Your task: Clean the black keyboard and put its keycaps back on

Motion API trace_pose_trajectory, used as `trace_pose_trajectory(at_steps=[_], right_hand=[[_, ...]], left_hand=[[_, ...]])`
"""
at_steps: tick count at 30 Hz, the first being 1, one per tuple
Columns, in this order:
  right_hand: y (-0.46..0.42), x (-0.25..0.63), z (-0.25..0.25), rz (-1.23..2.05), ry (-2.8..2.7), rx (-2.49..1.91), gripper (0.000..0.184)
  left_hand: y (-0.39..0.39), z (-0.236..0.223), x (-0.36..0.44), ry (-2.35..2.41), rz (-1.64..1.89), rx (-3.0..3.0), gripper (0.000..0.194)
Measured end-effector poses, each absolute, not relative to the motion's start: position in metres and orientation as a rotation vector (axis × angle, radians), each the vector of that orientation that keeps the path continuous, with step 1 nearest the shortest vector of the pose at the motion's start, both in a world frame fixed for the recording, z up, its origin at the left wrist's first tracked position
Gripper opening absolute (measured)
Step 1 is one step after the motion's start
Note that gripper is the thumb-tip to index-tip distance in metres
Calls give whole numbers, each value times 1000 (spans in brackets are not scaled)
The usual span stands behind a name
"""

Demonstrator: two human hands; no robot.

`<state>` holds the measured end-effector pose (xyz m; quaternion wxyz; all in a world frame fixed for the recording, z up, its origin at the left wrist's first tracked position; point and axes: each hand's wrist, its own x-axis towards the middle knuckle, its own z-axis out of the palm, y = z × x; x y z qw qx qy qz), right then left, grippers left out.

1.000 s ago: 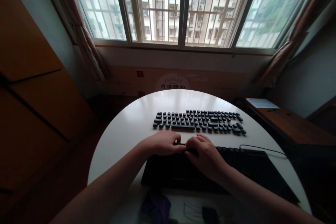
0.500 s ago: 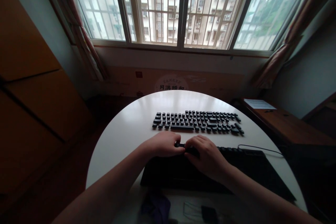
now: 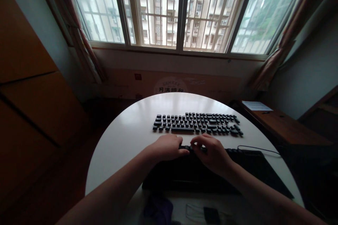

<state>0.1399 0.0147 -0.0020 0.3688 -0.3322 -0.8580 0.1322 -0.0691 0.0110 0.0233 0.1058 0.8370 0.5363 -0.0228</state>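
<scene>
A black keyboard [image 3: 190,174] lies on the near part of the white round table, with a row of keys along its far edge. At its far left edge my left hand [image 3: 169,147] is closed round the rim, thumb on the near side and fingers beyond it. My right hand [image 3: 211,152] is just to the right, over the far row of keys. Its fingers are curled into a pinch, and anything small between the tips is hidden. Beyond both hands, loose black keycaps [image 3: 182,129] lie on the table in keyboard-like rows.
The white table [image 3: 116,140] has a rounded far edge. A cable [image 3: 257,147] runs off the keyboard's right. Purple cloth [image 3: 158,209], a dark small block [image 3: 211,215] and a wire tool [image 3: 194,211] lie nearest me. A wooden desk [image 3: 287,126] with paper [image 3: 256,105] stands at right.
My right hand has lifted slightly and moved a little right, away from my left hand, showing more of the far key row. My left hand stays at the keyboard's edge. The view has shifted slightly.
</scene>
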Motion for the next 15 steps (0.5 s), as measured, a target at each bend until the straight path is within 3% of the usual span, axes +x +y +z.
trace_pose_trajectory(at_steps=[7, 15], right_hand=[[72, 144, 22, 134, -2230, -1046, 14], [184, 117, 28, 150, -2435, -1297, 20]], left_hand=[[11, 24, -71, 1506, -74, 2479, 54], [11, 22, -73, 1515, -35, 2466, 51]])
